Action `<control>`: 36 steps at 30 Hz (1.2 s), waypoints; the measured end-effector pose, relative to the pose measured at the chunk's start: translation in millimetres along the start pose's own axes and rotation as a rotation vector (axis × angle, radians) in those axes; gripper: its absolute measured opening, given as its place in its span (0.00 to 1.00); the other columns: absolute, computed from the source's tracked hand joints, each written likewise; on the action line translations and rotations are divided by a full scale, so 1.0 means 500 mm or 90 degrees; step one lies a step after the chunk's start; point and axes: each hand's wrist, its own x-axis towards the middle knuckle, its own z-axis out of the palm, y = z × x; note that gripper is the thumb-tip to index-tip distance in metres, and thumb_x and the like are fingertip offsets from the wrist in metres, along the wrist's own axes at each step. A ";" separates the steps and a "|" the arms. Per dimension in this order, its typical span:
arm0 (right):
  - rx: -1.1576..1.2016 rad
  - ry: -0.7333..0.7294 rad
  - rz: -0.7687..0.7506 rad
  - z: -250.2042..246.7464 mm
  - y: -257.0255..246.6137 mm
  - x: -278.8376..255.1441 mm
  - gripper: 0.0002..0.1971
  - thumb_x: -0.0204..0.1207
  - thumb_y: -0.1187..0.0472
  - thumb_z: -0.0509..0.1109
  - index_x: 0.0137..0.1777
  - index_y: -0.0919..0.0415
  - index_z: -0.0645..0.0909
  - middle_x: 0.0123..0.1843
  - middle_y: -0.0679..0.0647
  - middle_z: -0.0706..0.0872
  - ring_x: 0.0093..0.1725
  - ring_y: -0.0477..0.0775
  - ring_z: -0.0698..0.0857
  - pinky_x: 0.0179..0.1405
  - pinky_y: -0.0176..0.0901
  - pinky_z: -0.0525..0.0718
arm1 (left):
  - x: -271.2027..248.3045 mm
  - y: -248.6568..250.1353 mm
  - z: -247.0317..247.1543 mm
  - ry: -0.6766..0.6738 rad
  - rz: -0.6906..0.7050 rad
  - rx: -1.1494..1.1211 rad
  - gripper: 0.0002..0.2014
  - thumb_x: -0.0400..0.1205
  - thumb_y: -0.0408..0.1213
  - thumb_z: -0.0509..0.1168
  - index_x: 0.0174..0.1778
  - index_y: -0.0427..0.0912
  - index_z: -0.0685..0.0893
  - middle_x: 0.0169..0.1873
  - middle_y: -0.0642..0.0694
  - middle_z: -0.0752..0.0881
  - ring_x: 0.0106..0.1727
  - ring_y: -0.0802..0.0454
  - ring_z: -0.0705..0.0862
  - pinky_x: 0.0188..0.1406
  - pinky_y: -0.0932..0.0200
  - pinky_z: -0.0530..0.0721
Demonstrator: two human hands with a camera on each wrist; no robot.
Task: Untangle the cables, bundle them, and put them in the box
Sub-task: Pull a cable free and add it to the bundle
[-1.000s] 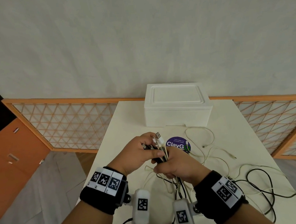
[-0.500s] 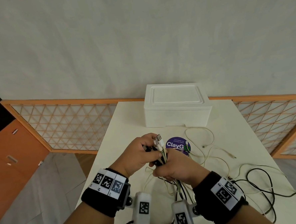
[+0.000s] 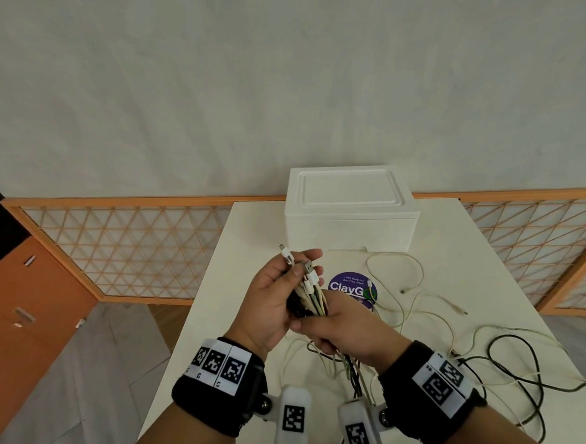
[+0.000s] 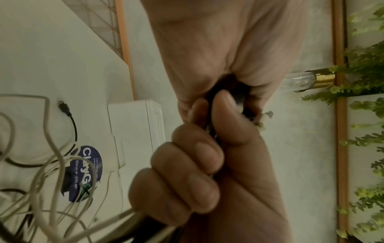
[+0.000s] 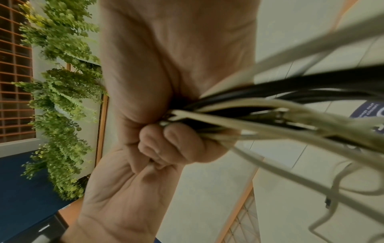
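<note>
Gathering the plug ends level is the step in hand, I judge, and it goes best if the grip below stays firm while the upper hand evens the connectors, so no strand slips back into the loose tails. Largest first: the cream rectangular table (image 3: 245, 245) carries the white foam box with its lid on (image 3: 349, 215) at the far edge, well apart from the hands; the lid will need lifting before anything goes in. Nearer lies a round purple sticker (image 3: 352, 288). Over the near half of the table hangs the bunch of white and black cables (image 3: 311, 298), held upright above the surface, its long tails sprawling in loops to the right, some apparently crossing. The right hand (image 3: 346, 335) is fisted round the bunch low down; the left hand (image 3: 272, 298) curls round its top, thumb pressing the strands, with small white and silver plugs poking out above the fingers
</note>
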 end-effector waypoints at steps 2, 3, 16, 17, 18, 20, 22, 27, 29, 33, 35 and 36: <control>-0.019 -0.008 -0.012 -0.001 0.002 0.001 0.17 0.76 0.61 0.69 0.27 0.65 0.73 0.20 0.56 0.76 0.21 0.54 0.72 0.27 0.43 0.71 | 0.001 0.006 0.007 0.010 -0.013 -0.042 0.09 0.77 0.34 0.62 0.37 0.45 0.88 0.56 0.41 0.89 0.50 0.48 0.87 0.62 0.45 0.82; -0.019 -0.009 -0.015 -0.002 0.002 0.001 0.17 0.77 0.61 0.69 0.27 0.66 0.73 0.21 0.57 0.76 0.21 0.54 0.72 0.27 0.42 0.72 | 0.003 0.007 0.009 0.016 -0.019 -0.059 0.08 0.76 0.34 0.62 0.37 0.43 0.86 0.56 0.40 0.89 0.50 0.48 0.87 0.61 0.45 0.83; 0.091 -0.006 0.061 -0.005 0.006 -0.001 0.07 0.72 0.62 0.66 0.35 0.58 0.71 0.24 0.51 0.69 0.23 0.49 0.65 0.22 0.39 0.60 | 0.012 0.019 0.008 0.014 -0.047 0.056 0.21 0.80 0.50 0.57 0.36 0.41 0.91 0.54 0.37 0.89 0.55 0.41 0.87 0.56 0.51 0.85; 0.093 -0.007 0.062 -0.006 0.006 -0.001 0.07 0.72 0.61 0.66 0.36 0.58 0.71 0.24 0.50 0.69 0.24 0.49 0.65 0.22 0.39 0.60 | 0.013 0.022 0.008 0.024 -0.056 0.056 0.25 0.80 0.53 0.54 0.37 0.41 0.92 0.54 0.37 0.89 0.56 0.42 0.87 0.56 0.51 0.84; 0.091 -0.009 0.061 -0.007 0.006 -0.002 0.07 0.73 0.62 0.67 0.36 0.58 0.71 0.24 0.50 0.69 0.24 0.49 0.65 0.22 0.39 0.60 | 0.013 0.025 0.008 0.035 -0.061 0.056 0.27 0.83 0.53 0.52 0.37 0.41 0.92 0.54 0.36 0.90 0.57 0.41 0.87 0.57 0.51 0.83; 0.085 -0.008 0.060 -0.007 0.006 -0.001 0.09 0.74 0.63 0.67 0.34 0.57 0.71 0.24 0.50 0.69 0.24 0.49 0.65 0.21 0.38 0.61 | 0.015 0.028 0.006 0.059 -0.064 0.057 0.28 0.86 0.47 0.50 0.35 0.40 0.92 0.53 0.36 0.90 0.56 0.42 0.86 0.57 0.51 0.81; 0.087 0.001 0.058 -0.008 0.005 -0.002 0.09 0.75 0.64 0.66 0.35 0.57 0.73 0.24 0.50 0.70 0.23 0.49 0.66 0.21 0.38 0.62 | 0.016 0.030 0.005 0.066 -0.059 0.059 0.25 0.86 0.41 0.50 0.36 0.39 0.91 0.53 0.35 0.90 0.55 0.43 0.86 0.57 0.50 0.80; 0.031 0.004 0.037 -0.011 0.001 -0.004 0.06 0.74 0.63 0.67 0.36 0.61 0.78 0.25 0.57 0.74 0.22 0.52 0.70 0.21 0.39 0.69 | 0.013 0.027 0.008 0.077 -0.043 0.163 0.21 0.85 0.36 0.55 0.36 0.41 0.92 0.51 0.38 0.91 0.51 0.45 0.87 0.56 0.46 0.81; 0.006 0.000 0.028 -0.011 -0.001 -0.004 0.07 0.71 0.61 0.66 0.37 0.65 0.78 0.25 0.58 0.75 0.23 0.53 0.72 0.22 0.39 0.71 | 0.012 0.024 0.008 0.073 -0.044 0.195 0.16 0.83 0.38 0.59 0.40 0.40 0.93 0.51 0.38 0.91 0.50 0.45 0.87 0.53 0.49 0.82; 0.016 0.006 0.047 -0.007 0.000 -0.005 0.07 0.74 0.63 0.66 0.34 0.62 0.76 0.24 0.56 0.73 0.22 0.51 0.69 0.21 0.38 0.68 | 0.013 0.024 0.010 0.060 -0.048 0.172 0.13 0.82 0.32 0.62 0.44 0.44 0.93 0.43 0.41 0.91 0.44 0.51 0.87 0.43 0.59 0.83; 0.051 0.006 0.059 -0.004 -0.001 -0.004 0.06 0.73 0.63 0.66 0.36 0.61 0.73 0.23 0.53 0.69 0.21 0.49 0.65 0.21 0.39 0.63 | 0.010 0.025 0.013 0.033 -0.036 0.136 0.11 0.79 0.38 0.64 0.48 0.48 0.93 0.39 0.46 0.89 0.42 0.52 0.85 0.45 0.59 0.82; 0.060 0.004 0.063 -0.004 -0.004 -0.003 0.06 0.72 0.63 0.65 0.36 0.61 0.71 0.23 0.51 0.67 0.21 0.49 0.64 0.21 0.39 0.61 | 0.010 0.023 0.012 0.015 -0.027 0.127 0.12 0.80 0.41 0.64 0.51 0.48 0.92 0.41 0.46 0.88 0.44 0.51 0.85 0.49 0.57 0.82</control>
